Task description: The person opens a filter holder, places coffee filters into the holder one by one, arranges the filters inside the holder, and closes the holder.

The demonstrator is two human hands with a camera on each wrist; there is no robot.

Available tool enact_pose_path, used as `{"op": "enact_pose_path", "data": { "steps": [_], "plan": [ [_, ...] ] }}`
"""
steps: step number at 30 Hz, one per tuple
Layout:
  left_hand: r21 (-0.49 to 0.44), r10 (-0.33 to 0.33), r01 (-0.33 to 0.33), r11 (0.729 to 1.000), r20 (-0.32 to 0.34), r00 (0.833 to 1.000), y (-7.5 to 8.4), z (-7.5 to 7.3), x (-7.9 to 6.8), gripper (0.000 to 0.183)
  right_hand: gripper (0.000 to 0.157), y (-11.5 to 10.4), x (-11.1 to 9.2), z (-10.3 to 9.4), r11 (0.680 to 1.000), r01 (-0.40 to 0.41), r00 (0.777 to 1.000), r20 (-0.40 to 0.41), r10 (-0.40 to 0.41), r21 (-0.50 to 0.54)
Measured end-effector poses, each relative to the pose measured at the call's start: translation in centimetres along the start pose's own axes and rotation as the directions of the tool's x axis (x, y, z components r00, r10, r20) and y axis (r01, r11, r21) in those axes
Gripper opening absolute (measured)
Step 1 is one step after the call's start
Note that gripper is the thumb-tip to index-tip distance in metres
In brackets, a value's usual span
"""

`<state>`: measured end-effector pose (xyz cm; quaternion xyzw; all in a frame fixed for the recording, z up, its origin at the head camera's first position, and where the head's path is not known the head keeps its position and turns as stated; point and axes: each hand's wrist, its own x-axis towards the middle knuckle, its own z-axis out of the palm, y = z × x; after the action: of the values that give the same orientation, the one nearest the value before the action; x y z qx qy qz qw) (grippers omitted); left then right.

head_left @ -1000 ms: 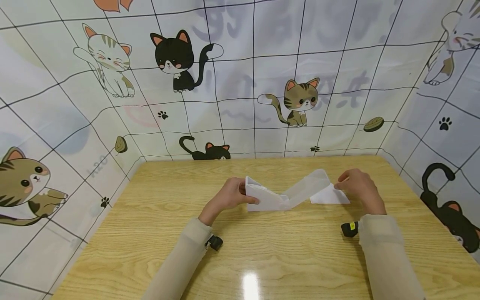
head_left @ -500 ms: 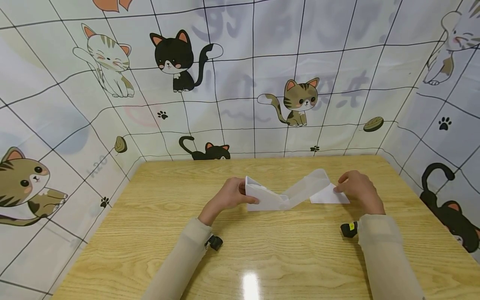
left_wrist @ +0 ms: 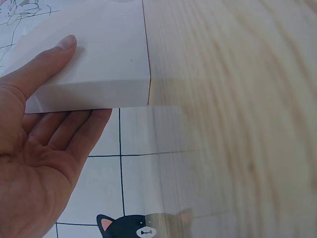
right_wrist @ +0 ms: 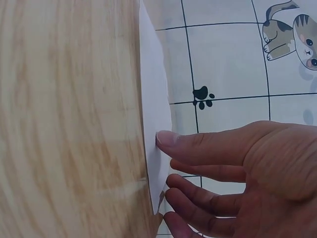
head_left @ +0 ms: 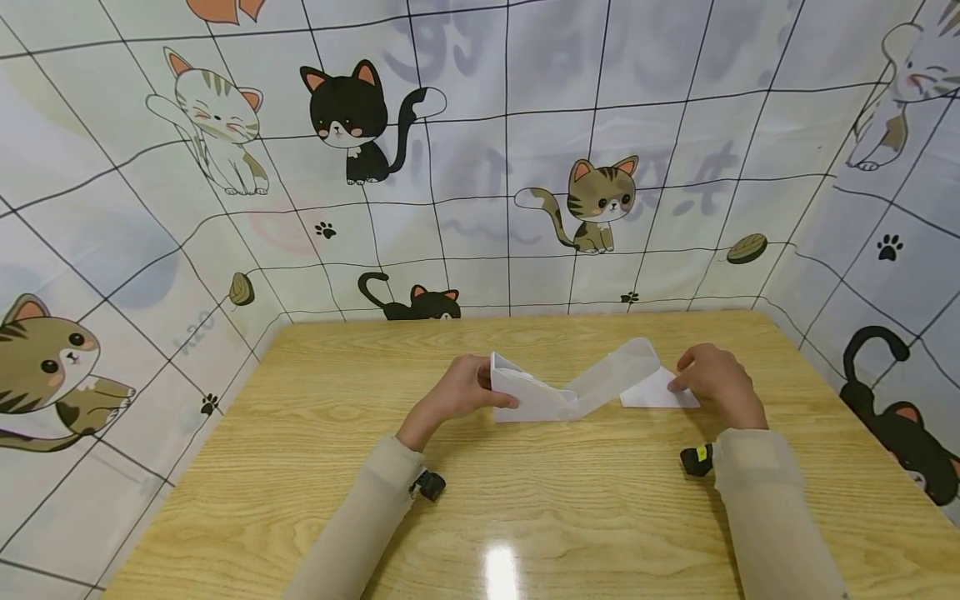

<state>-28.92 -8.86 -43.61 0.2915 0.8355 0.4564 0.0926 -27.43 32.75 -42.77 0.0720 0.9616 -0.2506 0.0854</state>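
A white box (head_left: 534,402) stands on the wooden table, its translucent flip lid (head_left: 615,375) swung out to the right. My left hand (head_left: 463,388) grips the box's left end. In the left wrist view, the thumb lies on the white face (left_wrist: 109,49) and the fingers pass behind it. To the right, a flat white piece of paper (head_left: 651,393) lies partly behind the lid. My right hand (head_left: 716,379) reaches over the paper's right side. In the right wrist view, the thumb touches the paper (right_wrist: 154,99), with the other fingers loosely bent beside its edge.
The wooden table (head_left: 480,517) runs back to a cloth wall (head_left: 480,233) printed with a grid and cartoon cats. A small black camera (head_left: 429,485) sits at the left wrist and another black camera (head_left: 697,460) at the right.
My right hand has lowered slightly, its thumb shifting down over the paper. The left hand, the box and its lid look unmoved.
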Motion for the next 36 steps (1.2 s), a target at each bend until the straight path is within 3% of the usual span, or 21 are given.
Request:
{"op": "enact_pose_path", "data": {
  "steps": [36],
  "plan": [
    [0.026,-0.005,0.006,1.0,-0.009,1.0,-0.16,0.12,0.01,0.032,0.042,0.0,-0.01,0.24,0.998,0.05,0.998,0.026,-0.051,0.033]
  ]
}}
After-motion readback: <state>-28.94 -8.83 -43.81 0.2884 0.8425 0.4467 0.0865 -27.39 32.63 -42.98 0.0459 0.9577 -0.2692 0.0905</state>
